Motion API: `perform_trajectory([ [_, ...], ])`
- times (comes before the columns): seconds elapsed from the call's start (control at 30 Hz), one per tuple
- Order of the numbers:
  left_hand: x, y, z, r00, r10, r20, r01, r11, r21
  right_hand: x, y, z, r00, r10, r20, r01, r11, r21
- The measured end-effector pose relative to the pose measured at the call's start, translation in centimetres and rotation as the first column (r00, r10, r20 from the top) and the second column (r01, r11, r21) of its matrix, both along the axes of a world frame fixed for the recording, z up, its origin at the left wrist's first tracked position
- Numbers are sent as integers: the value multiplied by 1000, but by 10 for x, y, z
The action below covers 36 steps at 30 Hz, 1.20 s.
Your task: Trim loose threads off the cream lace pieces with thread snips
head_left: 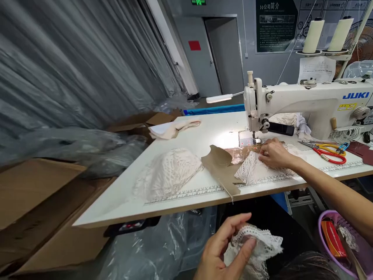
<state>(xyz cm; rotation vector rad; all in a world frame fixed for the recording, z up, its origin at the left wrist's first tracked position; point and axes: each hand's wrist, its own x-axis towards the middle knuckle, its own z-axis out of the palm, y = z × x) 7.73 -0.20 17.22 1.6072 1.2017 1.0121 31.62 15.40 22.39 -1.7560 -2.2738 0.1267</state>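
Observation:
Low in front of the table edge, my left hand (224, 249) grips a piece of white lace fabric (266, 243), thumb on the near side and fingers behind it. My right hand (275, 153) rests on the table just in front of the sewing machine (291, 97), its fingers bent down and closed on a white lace piece (249, 171). Part of that lace is hidden under the hand. A brown paper pattern (217, 161) lies to its left, partly beneath it. Farther left sits a pile of white lace (175, 169).
Red-handled scissors (333, 156) and yellow-handled scissors (326, 147) lie right of my right hand. A black phone (281, 128) is behind the needle. Folded fabric (173, 129) lies at the table's far left corner. Cardboard boxes (35, 190) stand left; a pink basket (322, 233) is below right.

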Motion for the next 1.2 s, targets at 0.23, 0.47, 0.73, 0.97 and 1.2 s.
perform_trajectory([
  [0.23, 5, 18, 4, 991, -129, 42, 127, 991, 44, 1, -23, 11, 852, 46, -522, -8, 997, 74],
  [0.47, 10, 17, -2, 991, -134, -18, 134, 991, -1, 2, -73, 25, 366, 37, -930, -83, 997, 7],
  [0.73, 14, 14, 0, 941, -182, -286, 233, 961, 152, 6, -113, 39, 125, -40, -991, -105, 993, -54],
  [0.97, 15, -5, 4, 829, -547, -115, 556, 827, 78, -13, -135, -39, 239, -240, -941, -544, 770, -334],
  [1.2, 23, -20, -17, 941, -315, -125, 318, 948, 4, -25, -150, -83, 286, -224, -932, -587, 728, -355],
])
